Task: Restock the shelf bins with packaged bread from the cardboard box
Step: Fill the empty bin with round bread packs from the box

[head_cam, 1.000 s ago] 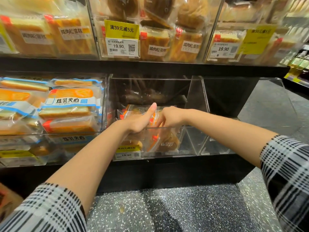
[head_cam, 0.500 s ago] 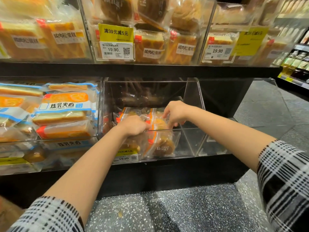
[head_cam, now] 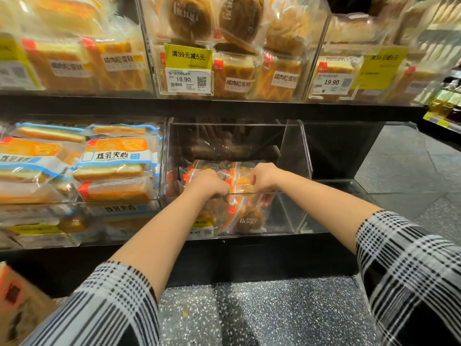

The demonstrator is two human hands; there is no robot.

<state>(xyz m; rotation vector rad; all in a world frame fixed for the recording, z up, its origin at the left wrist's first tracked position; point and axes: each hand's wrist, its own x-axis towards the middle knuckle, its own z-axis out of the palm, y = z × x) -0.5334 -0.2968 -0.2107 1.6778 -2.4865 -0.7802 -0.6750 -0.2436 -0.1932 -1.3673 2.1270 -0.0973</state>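
Both my hands reach over the front wall of a clear acrylic bin (head_cam: 294, 151) on the lower shelf. My left hand (head_cam: 208, 183) grips the top of a clear bread packet (head_cam: 199, 216) with orange trim standing at the bin's left. My right hand (head_cam: 264, 181) curls round the top of a second packet of round brown bread (head_cam: 249, 218) beside it, fingers reaching down behind the wall. The right part of the bin holds no packets. A corner of the cardboard box (head_cam: 17, 303) shows at the bottom left.
The bin to the left is packed with sliced sandwich bread packets (head_cam: 117, 161). The upper shelf bins hold cake and round bread packets (head_cam: 239, 78) behind price tags (head_cam: 185, 79). Speckled floor (head_cam: 249, 315) lies below; an aisle opens at right.
My left thumb, raised a second ago, has folded down onto the packet. Both hands have settled lower on the packets at the bin's front, and the view has drawn closer.
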